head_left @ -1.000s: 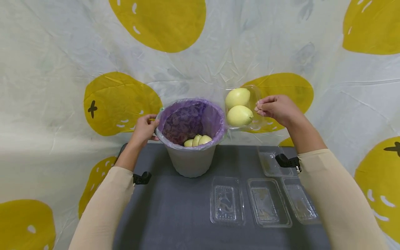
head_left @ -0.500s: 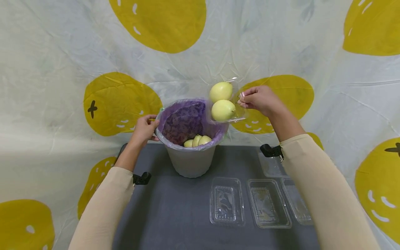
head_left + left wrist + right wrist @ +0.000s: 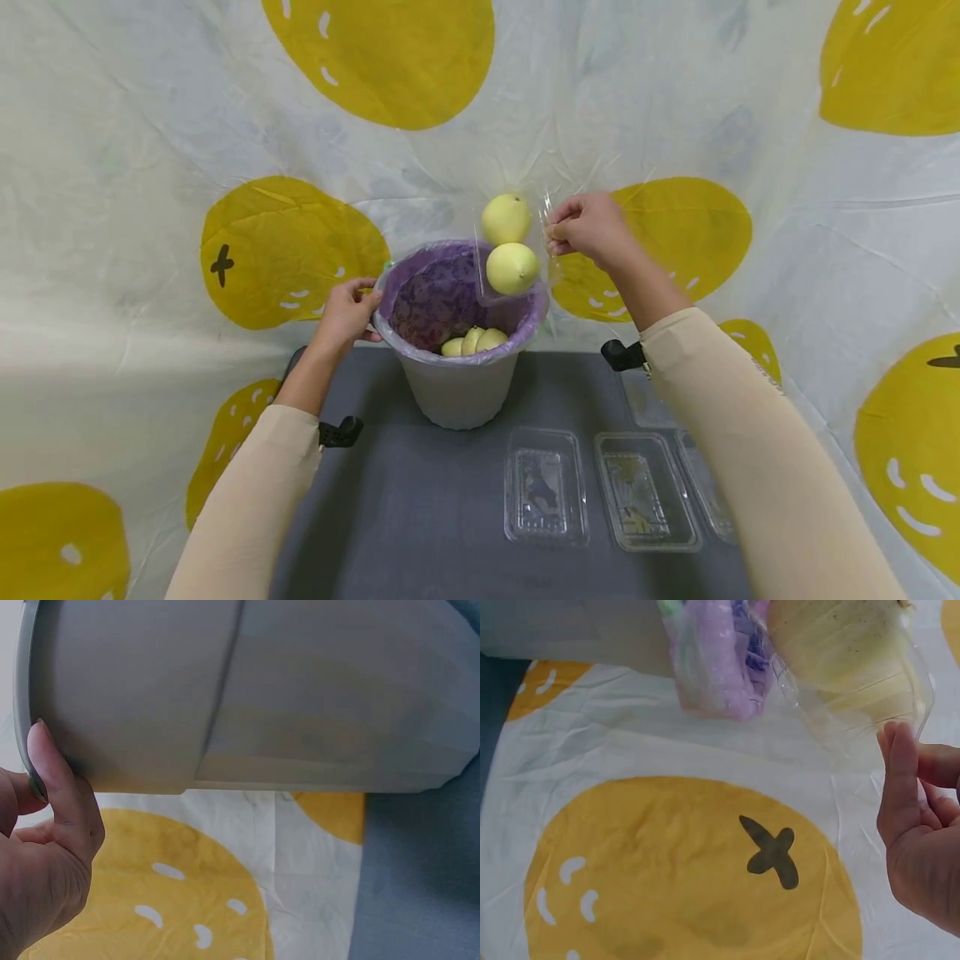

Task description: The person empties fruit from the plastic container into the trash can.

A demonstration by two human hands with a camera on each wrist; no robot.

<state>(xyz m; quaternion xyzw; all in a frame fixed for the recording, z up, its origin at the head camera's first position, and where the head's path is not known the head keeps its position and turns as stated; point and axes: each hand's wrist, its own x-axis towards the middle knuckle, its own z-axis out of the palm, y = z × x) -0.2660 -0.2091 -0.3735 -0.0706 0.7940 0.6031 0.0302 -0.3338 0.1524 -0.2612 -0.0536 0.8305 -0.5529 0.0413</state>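
Note:
A grey-white bucket (image 3: 457, 392) lined with a purple patterned plastic bag (image 3: 438, 304) stands at the table's far side. Its rim is pinched at the left by my left hand (image 3: 347, 312), which the left wrist view shows with fingers outside the wall. Several pale yellow fruits (image 3: 474, 340) lie inside. My right hand (image 3: 592, 229) pinches the edge of a clear plastic tray (image 3: 495, 296), tilted over the bucket's right side. Two pale yellow, melon-like fruits (image 3: 512, 268) sit in that tray. In the right wrist view the tray (image 3: 840, 724) is close to the bag's edge (image 3: 724, 675).
Clear plastic trays (image 3: 546, 487) lie on the dark grey table (image 3: 420, 517), right of the bucket; the right forearm partly covers some. Behind the table hangs a pale cloth (image 3: 465, 158) printed with large yellow fruits.
My right hand has moved left, bringing the tray from beside the bucket to over its right side. The tray has tilted further, with both fruits still in it. My left hand stays put.

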